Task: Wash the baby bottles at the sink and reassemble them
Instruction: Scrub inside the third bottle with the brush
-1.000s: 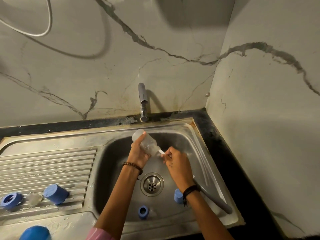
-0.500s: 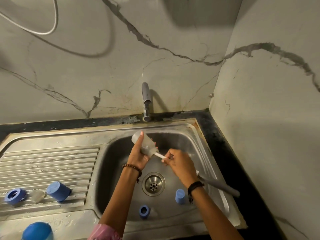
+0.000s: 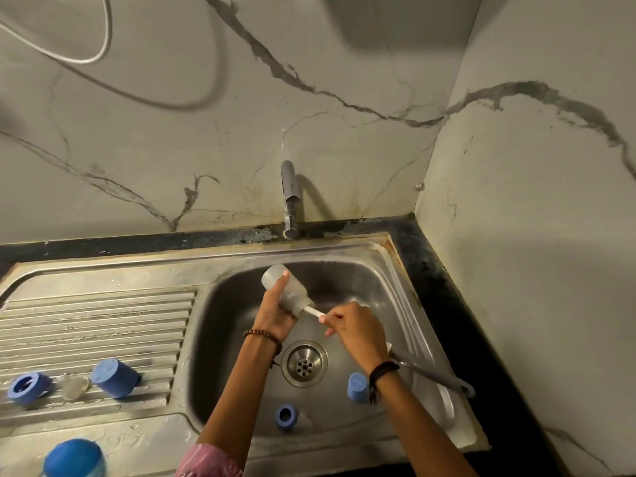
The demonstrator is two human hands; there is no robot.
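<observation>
I judge the wet bottle could slip from my left hand and drop into the sink if I drive the brush too hard. My left fingers are wrapped round the bottle, held tilted over the basin. My right hand is clenched on the brush's white handle, just beside the bottle's mouth.

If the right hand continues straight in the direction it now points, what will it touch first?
Most likely the bottle's mouth. The right hand grips a white brush handle aimed up-left into the clear baby bottle, which the left hand holds tilted over the sink. Depth is hard to judge from one view.
</observation>
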